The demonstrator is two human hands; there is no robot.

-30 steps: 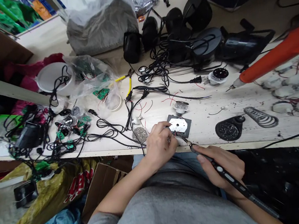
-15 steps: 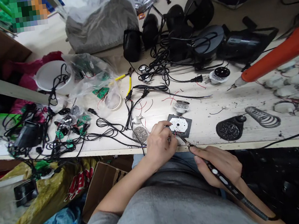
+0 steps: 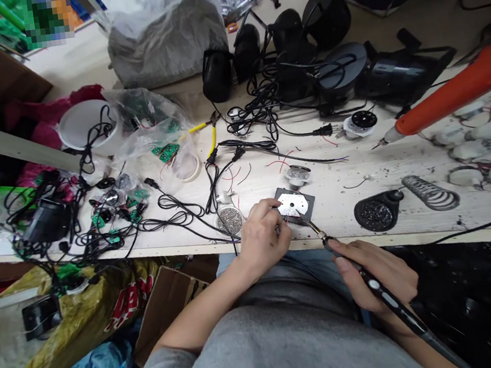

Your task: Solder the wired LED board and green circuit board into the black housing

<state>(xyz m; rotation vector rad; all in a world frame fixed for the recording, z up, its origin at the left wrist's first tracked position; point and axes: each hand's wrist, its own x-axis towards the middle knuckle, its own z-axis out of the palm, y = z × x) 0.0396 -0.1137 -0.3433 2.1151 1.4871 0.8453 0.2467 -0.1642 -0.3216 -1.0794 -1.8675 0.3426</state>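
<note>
My right hand (image 3: 377,272) grips a black soldering iron (image 3: 379,290), its tip over the right part of a white circuit board (image 3: 293,204). Whether the tip touches the board is too small to tell. The board rests on a dark square pad (image 3: 310,214) at the bench's front edge. At the board's left side, the fingers of my left hand (image 3: 264,233) are pinched together by thin red wires; what sits between the fingertips is hidden. Just left of that hand stands a round dish of metallic beads (image 3: 229,220).
A soldering-iron stand with a black base (image 3: 377,214) and a coil holder (image 3: 431,192) lies to the right. An orange electric screwdriver (image 3: 450,90) hangs above it. Black cables (image 3: 180,207), yellow-handled cutters (image 3: 209,131) and black lamp housings (image 3: 286,33) spread behind.
My right hand has drawn the soldering iron rightward and slightly down, away from the left fingertips. My left hand and the board have stayed in place.
</note>
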